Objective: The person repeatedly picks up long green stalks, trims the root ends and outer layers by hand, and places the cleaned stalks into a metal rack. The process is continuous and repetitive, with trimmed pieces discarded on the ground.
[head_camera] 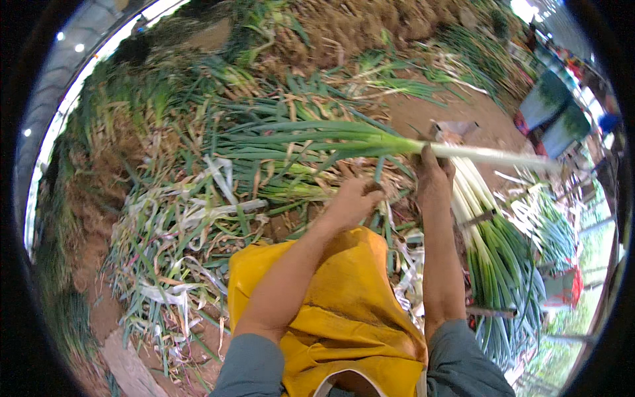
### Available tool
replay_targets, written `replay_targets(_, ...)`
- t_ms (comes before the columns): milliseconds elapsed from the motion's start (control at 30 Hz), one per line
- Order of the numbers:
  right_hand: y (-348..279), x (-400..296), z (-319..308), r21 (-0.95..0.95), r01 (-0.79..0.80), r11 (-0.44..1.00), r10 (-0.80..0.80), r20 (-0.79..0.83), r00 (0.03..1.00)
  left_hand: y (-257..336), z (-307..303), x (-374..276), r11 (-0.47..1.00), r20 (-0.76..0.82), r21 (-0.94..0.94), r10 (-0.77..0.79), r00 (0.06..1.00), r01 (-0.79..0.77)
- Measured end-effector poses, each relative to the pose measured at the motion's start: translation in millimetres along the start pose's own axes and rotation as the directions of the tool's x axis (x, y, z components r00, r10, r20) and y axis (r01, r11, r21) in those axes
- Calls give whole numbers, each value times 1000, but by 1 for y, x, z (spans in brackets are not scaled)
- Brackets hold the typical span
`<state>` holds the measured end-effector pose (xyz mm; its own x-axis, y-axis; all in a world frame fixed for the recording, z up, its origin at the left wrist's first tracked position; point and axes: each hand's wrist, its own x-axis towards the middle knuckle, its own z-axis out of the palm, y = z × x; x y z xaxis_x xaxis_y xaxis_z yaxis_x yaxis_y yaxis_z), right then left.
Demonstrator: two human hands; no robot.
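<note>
In my right hand I hold a large green onion around the base of its leaves. Its white stem points right, its far end blurred, and the green leaves fan out to the left. My left hand is over the yellow apron on my lap, its fingers curled near a thin strip of green leaf; whether it grips the strip I cannot tell. Just right of my right forearm lies a bundle of green onions with white stems and dark green tops, resting on a rack with short bars.
Peeled leaves and husks litter the ground at the left. Unpeeled onions with earthy roots are heaped at the left and top. More peeled onions lie at the right, below tall buckets. A board lies at bottom left.
</note>
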<state>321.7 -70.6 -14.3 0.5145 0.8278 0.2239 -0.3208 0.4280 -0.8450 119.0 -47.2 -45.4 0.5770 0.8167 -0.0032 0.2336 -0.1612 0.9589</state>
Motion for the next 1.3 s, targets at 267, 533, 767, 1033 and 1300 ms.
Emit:
replay_targets(267, -165, 54, 1, -307, 666, 679, -697, 15, 717, 6, -5, 1, 992, 4, -103, -72, 997, 72)
replay_targets(533, -327, 46, -25, -678, 379, -629, -648, 727, 226, 21, -4, 2, 995, -18, -29, -96, 995, 95)
replay_targets(767, -304, 53, -143, -780, 154, -606, -472, 509, 720, 16, -17, 7, 991, -45, 61, -115, 992, 117)
replay_targets(1033, -136, 53, -366, -992, -97, -79, 100, -105, 989, 7, -15, 10, 990, -21, -6, -143, 990, 143)
replay_targets(1300, -58, 61, -355, -982, -164, 97, 236, -137, 962, -15, -28, 1, 971, -57, 126, -195, 979, 200)
